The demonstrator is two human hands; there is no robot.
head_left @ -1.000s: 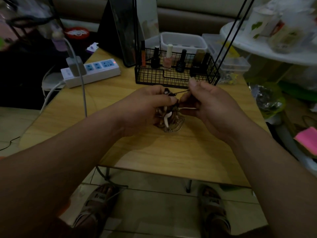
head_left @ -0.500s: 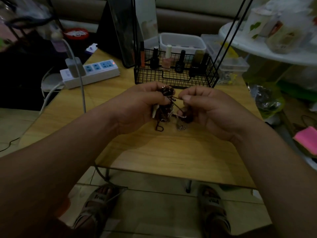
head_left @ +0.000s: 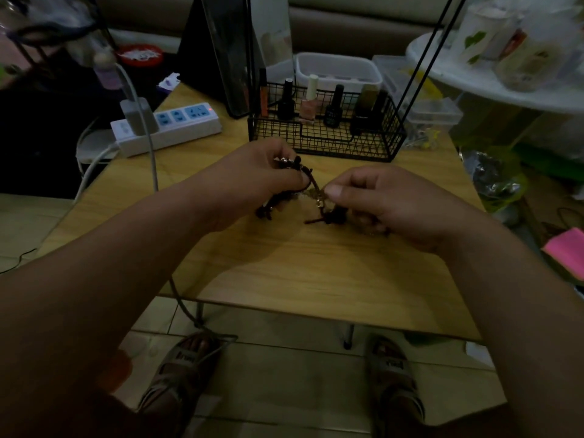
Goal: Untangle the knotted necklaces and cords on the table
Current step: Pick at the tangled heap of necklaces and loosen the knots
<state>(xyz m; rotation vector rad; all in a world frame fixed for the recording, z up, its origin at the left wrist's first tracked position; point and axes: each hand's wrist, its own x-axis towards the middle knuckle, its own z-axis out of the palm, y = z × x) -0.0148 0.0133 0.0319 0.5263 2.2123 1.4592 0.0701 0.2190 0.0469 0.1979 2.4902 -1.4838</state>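
Toward the table's (head_left: 284, 279) far edge, the left hand (head_left: 252, 181) grips the dark cords (head_left: 308, 176) while the right hand (head_left: 388, 203) pinches the gold chain (head_left: 319, 195). Feeding slack probably beats yanking.

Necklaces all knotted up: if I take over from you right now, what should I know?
Left hand: grips one dark bunch of the tangle.
Right hand: pinches the other side, by a gold clasp.
Tangle: stretched between both hands, over the table; loose dark ends dangle below.
Done: no strand freed that I can see.
Left: pick the knots apart and lay each strand out alone.
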